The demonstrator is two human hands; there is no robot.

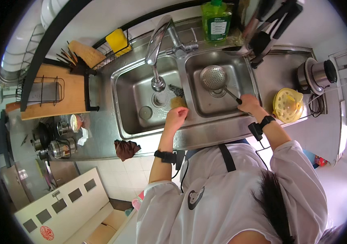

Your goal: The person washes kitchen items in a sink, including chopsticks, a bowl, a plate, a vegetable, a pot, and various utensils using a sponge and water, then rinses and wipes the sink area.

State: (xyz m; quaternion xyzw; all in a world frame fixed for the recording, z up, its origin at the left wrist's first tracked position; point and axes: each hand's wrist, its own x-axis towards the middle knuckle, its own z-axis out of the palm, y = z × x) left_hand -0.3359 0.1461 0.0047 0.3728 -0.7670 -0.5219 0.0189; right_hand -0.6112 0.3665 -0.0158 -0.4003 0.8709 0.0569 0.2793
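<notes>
My right hand [249,104] grips the dark handle of a perforated metal skimmer [213,77]. Its round head is over the drain of the right sink basin [200,105]; whether it touches the bottom I cannot tell. My left hand [177,118], fingers curled together, is over the near right corner of the left basin [124,122]. Just beyond those fingers are a yellowish scrubbing pad [178,102] and a dark mesh scourer [176,90]. Nothing shows in the left hand. Above this basin hangs the chrome faucet head [158,84], and water glistens around the drain.
Behind the basins stands a green dish-soap bottle [217,23], with hanging utensils [261,39] to its right. A yellow plastic lid [288,105] and a steel appliance [316,73] occupy the right counter. Leftward are a wooden board [69,100] and a brown cloth [126,149] at the edge.
</notes>
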